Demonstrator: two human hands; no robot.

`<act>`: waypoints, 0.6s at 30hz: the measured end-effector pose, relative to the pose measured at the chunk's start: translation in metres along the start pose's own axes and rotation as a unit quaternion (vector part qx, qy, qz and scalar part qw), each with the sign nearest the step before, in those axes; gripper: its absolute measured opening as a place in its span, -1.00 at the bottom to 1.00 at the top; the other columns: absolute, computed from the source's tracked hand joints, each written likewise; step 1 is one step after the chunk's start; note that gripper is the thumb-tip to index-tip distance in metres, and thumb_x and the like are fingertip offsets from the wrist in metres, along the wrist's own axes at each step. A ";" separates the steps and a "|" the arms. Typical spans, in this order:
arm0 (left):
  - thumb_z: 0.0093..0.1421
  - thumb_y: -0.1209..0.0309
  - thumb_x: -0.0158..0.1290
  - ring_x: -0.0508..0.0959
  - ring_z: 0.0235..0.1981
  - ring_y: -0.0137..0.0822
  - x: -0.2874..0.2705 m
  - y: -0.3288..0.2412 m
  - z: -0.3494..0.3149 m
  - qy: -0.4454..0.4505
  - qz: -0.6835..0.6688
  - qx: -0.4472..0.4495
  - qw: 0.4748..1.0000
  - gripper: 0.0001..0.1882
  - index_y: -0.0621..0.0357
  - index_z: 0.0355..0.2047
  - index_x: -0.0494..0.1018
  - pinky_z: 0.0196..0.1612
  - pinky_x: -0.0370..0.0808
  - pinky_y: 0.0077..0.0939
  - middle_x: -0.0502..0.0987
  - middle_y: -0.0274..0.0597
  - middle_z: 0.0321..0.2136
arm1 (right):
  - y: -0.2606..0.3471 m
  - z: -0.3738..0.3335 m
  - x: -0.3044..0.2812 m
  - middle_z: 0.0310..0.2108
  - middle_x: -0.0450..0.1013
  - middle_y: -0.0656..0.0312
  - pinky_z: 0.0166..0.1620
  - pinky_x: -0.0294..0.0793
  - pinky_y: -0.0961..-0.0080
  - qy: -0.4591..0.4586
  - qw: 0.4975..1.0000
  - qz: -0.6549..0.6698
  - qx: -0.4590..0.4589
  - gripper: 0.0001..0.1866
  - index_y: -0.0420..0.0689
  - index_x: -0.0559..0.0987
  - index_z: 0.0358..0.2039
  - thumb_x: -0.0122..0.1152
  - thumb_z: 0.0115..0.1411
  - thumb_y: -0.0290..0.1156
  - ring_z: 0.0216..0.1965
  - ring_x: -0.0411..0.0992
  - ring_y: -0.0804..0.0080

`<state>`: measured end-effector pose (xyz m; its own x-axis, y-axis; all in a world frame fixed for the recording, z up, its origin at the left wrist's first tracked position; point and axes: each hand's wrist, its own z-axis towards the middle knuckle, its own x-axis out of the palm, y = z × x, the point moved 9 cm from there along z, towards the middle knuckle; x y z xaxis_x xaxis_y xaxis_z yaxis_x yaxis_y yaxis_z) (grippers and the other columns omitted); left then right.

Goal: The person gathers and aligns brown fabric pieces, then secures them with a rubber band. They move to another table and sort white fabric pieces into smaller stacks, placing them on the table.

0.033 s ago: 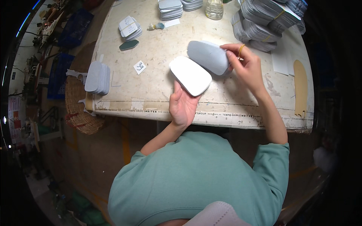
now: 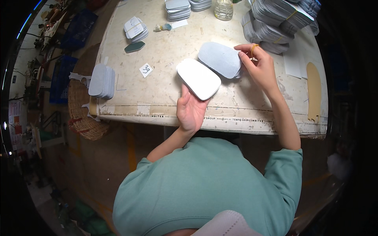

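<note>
My left hand (image 2: 190,110) is under a thin stack of white rounded pieces (image 2: 199,78), holding it tilted just above the table's near part, with the thumb along its near left edge. Right beside it, farther off, lies a small stack of grey-blue rounded pieces (image 2: 219,59). At that stack's right corner, the thumb and forefinger of my right hand (image 2: 258,67) pinch the edge; the other fingers are curled, and a yellow band circles one of them. Part of the grip is hidden behind the thumb.
Banded grey stacks (image 2: 271,23) rise at the far right, near a glass jar (image 2: 224,10). At left are a grey stack (image 2: 102,81), a banded stack (image 2: 136,29), a dark green piece (image 2: 134,47), a brush (image 2: 162,27) and a wicker basket (image 2: 84,114). A tan strip (image 2: 314,90) lies at right.
The top grey-blue piece, darker and tilted before, now lies flatter and looks lighter. My right hand has shifted slightly right; my left hand stays still.
</note>
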<state>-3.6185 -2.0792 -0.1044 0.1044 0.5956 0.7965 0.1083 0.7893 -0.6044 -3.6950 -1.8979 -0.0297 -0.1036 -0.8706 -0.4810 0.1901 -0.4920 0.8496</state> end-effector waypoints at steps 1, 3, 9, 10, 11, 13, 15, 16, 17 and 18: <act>0.15 0.06 -0.12 0.00 0.36 -0.05 0.000 0.000 -0.001 0.002 -0.001 -0.001 1.000 -0.08 0.08 0.38 -0.32 0.37 -0.05 0.05 -0.06 -0.04 0.34 | -0.005 0.004 -0.006 -0.38 0.45 0.20 -0.39 0.48 0.57 -0.022 0.992 -0.124 0.020 -0.79 -0.18 0.60 -0.20 0.17 0.12 -0.50 -0.48 0.46 0.49; 0.14 0.05 -0.12 0.02 0.36 -0.05 0.000 0.000 0.000 0.000 -0.003 0.000 1.000 -0.07 0.08 0.38 -0.32 0.36 -0.03 0.05 -0.06 -0.04 0.34 | 0.011 -0.003 0.001 -0.35 0.42 0.18 -0.39 0.47 0.55 -0.021 0.990 -0.120 -0.073 -0.79 -0.18 0.59 -0.22 0.21 0.10 -0.46 -0.48 0.44 0.41; 0.12 0.08 -0.12 0.06 0.33 -0.11 0.001 -0.002 -0.004 0.017 0.020 -0.003 1.000 -0.07 0.11 0.37 -0.33 0.34 0.03 -0.12 -0.02 0.02 0.30 | 0.058 -0.074 0.080 -0.32 0.40 0.19 -0.31 0.51 0.40 0.149 0.941 -0.074 -0.296 -0.74 -0.10 0.54 -0.22 0.29 0.04 -0.37 -0.34 0.47 0.28; 0.10 0.04 -0.11 0.08 0.31 -0.09 0.001 -0.002 -0.004 0.015 0.039 0.004 0.999 -0.04 0.11 0.37 -0.33 0.33 0.04 -0.13 -0.02 0.03 0.29 | 0.060 -0.073 0.080 -0.33 0.42 0.19 -0.29 0.51 0.42 0.124 0.942 -0.080 -0.302 -0.74 -0.12 0.54 -0.24 0.30 0.02 -0.40 -0.34 0.47 0.28; 0.10 0.04 -0.11 0.07 0.32 -0.09 0.002 -0.002 -0.004 0.020 0.030 0.005 0.999 -0.04 0.12 0.37 -0.34 0.33 0.04 -0.13 -0.03 0.03 0.30 | 0.059 -0.071 0.078 -0.34 0.42 0.19 -0.29 0.51 0.43 0.124 0.946 -0.059 -0.293 -0.74 -0.12 0.54 -0.24 0.30 0.01 -0.40 -0.34 0.47 0.28; 0.10 0.03 -0.11 0.05 0.32 -0.08 0.003 -0.003 -0.004 0.020 0.020 0.008 1.000 -0.03 0.12 0.37 -0.34 0.33 0.03 -0.13 -0.04 0.03 0.30 | 0.056 -0.063 0.074 -0.37 0.42 0.19 -0.29 0.51 0.43 0.141 0.952 -0.020 -0.271 -0.73 -0.13 0.54 -0.24 0.30 0.01 -0.42 -0.35 0.47 0.27; 0.07 -0.03 -0.08 0.01 0.34 -0.12 0.004 -0.002 -0.004 0.017 0.029 0.007 0.999 0.01 0.12 0.37 -0.32 0.35 0.01 -0.17 -0.03 -0.05 0.31 | 0.052 -0.054 0.066 -0.38 0.43 0.20 -0.28 0.52 0.45 0.146 0.959 -0.019 -0.243 -0.72 -0.13 0.55 -0.20 0.29 0.02 -0.43 -0.35 0.48 0.29; 0.06 -0.03 -0.08 0.01 0.35 -0.13 0.005 -0.002 -0.004 0.022 0.027 0.006 0.999 0.02 0.12 0.37 -0.33 0.35 0.01 -0.17 -0.04 -0.05 0.32 | 0.050 -0.051 0.064 -0.37 0.43 0.20 -0.27 0.52 0.46 0.158 0.962 0.002 -0.225 -0.71 -0.12 0.55 -0.20 0.30 0.02 -0.42 -0.34 0.48 0.29; 0.06 -0.03 -0.07 0.00 0.35 -0.13 0.006 -0.002 -0.004 0.027 0.025 0.005 0.999 0.02 0.12 0.37 -0.33 0.35 0.01 -0.17 -0.04 -0.05 0.32 | 0.047 -0.049 0.064 -0.36 0.43 0.20 -0.26 0.52 0.46 0.170 0.964 0.022 -0.206 -0.69 -0.12 0.55 -0.19 0.31 0.01 -0.41 -0.33 0.48 0.30; 0.06 -0.03 -0.07 0.00 0.35 -0.13 0.007 -0.002 -0.005 0.028 0.030 0.006 0.999 0.03 0.11 0.38 -0.33 0.35 0.01 -0.16 -0.04 -0.04 0.32 | 0.054 -0.052 0.064 -0.32 0.43 0.20 -0.24 0.52 0.46 0.159 0.956 0.003 -0.245 -0.66 -0.12 0.56 -0.18 0.33 -0.01 -0.36 -0.30 0.47 0.30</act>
<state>-3.6132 -2.0780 -0.0978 0.1654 0.6322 0.7570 0.0891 0.7548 -0.6498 -3.6409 -1.9797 -0.0256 0.1864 -0.7897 -0.5845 0.6328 -0.3586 0.6863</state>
